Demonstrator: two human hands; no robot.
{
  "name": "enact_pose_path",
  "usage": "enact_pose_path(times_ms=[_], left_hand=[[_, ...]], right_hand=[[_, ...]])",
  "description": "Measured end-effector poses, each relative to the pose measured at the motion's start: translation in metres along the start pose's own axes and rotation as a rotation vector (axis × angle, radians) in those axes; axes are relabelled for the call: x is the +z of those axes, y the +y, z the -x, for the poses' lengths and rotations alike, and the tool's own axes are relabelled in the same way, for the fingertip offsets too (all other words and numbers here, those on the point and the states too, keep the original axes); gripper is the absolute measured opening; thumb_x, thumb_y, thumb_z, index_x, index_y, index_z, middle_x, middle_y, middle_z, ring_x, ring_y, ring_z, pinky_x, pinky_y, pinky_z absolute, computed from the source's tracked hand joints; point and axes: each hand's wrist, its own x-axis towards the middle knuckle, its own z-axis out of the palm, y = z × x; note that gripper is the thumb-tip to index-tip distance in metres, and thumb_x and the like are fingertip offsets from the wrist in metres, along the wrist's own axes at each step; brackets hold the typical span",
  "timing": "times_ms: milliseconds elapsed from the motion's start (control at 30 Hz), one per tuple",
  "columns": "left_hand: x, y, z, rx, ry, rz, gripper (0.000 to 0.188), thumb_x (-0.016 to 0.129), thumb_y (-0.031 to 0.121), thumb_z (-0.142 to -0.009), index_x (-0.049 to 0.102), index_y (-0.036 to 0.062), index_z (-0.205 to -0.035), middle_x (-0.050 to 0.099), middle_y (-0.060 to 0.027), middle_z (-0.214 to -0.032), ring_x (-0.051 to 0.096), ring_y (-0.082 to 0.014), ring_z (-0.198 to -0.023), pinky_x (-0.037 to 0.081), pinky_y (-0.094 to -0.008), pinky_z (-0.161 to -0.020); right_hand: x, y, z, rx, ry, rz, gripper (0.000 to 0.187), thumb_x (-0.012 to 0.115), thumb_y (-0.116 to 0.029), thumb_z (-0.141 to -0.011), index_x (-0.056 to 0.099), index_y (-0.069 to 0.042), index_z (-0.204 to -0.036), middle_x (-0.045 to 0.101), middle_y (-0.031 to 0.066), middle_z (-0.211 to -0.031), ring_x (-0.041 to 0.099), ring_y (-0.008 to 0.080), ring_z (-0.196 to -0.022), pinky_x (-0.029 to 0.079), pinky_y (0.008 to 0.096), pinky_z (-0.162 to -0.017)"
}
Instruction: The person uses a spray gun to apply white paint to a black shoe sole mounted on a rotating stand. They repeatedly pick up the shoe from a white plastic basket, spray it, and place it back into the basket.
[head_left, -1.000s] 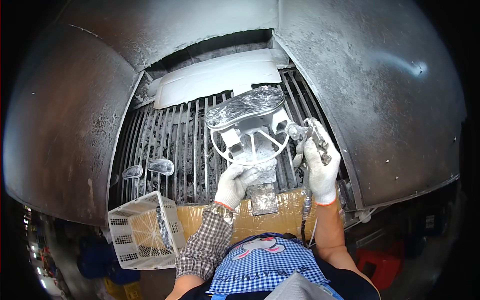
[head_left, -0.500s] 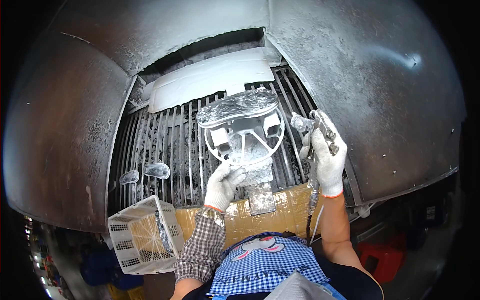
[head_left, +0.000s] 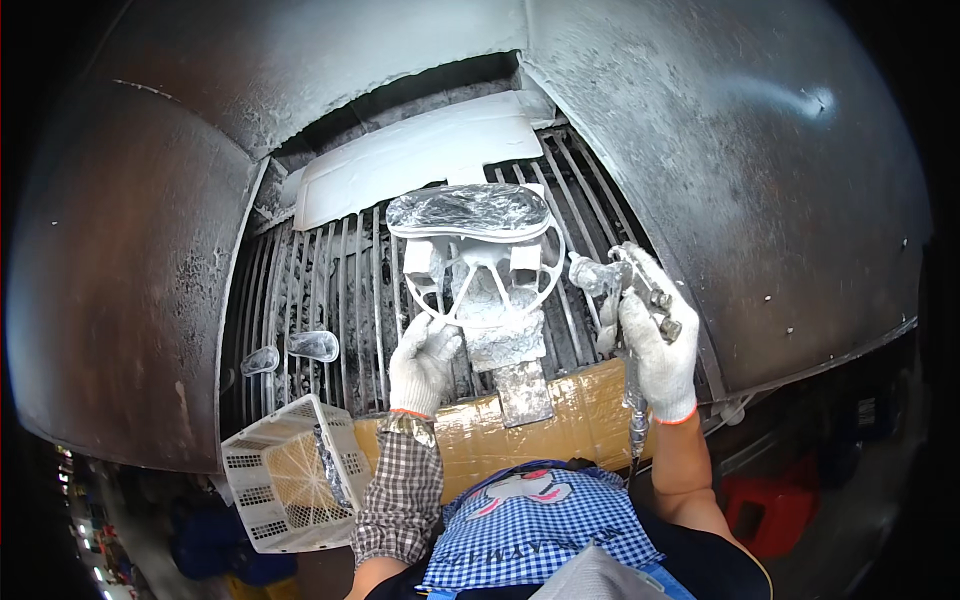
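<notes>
My gloved right hand (head_left: 660,335) is closed round a spray gun (head_left: 600,280), coated in grey-white residue, with its nozzle end toward the stand. The fingers of my gloved left hand (head_left: 425,365) are closed at the near left rim of a white spoked wheel (head_left: 487,283). On two white blocks above this wheel lies a shoe-sole-shaped piece (head_left: 468,212), its top covered in shiny dark, wrinkled film and its edge white. Under the wheel stands a crusted support (head_left: 505,345) with a flat metal plate (head_left: 524,394) at its near end.
Bars of a dusty metal grate (head_left: 340,270) run beneath, between metal booth walls (head_left: 130,280). Two small film-covered oval pieces (head_left: 315,346) lie at left. A white plastic basket (head_left: 290,480) stands near left, beside a tape-covered cardboard edge (head_left: 590,410). White card (head_left: 420,150) lies at the back.
The wheel and the sole-shaped piece have turned slightly. My left hand has shifted a little left with the rim, and the spray gun has moved slightly lower and left.
</notes>
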Motion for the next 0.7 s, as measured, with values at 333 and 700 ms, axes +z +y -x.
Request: enact_pose_path(times_ms=[333,700], left_hand=[[0.033,-0.054,0.017,-0.122,-0.196,0.037,0.045,0.065,0.013,-0.096,0.057,-0.0035,-0.137,0.071,-0.0196,-0.127,0.070,-0.0351,-0.115,0.058,-0.0540,-0.105],[0.040,-0.041,0.023,-0.147,-0.152,0.026,0.057,0.063,0.016,-0.099,0.051,-0.0050,-0.151,0.069,-0.0243,-0.132,0.068,-0.0381,-0.121,0.056,-0.0508,-0.108]], right_hand=[[0.000,0.002,0.002,-0.018,0.095,-0.048,0.052,0.065,-0.010,-0.107,0.050,0.006,-0.155,0.068,0.0033,-0.091,0.061,0.0069,-0.073,0.052,0.0226,-0.068],[-0.009,-0.001,0.007,-0.024,-0.027,-0.053,0.048,0.064,-0.008,-0.107,0.053,0.007,-0.151,0.070,0.0050,-0.092,0.061,0.0071,-0.072,0.051,0.0235,-0.066]])
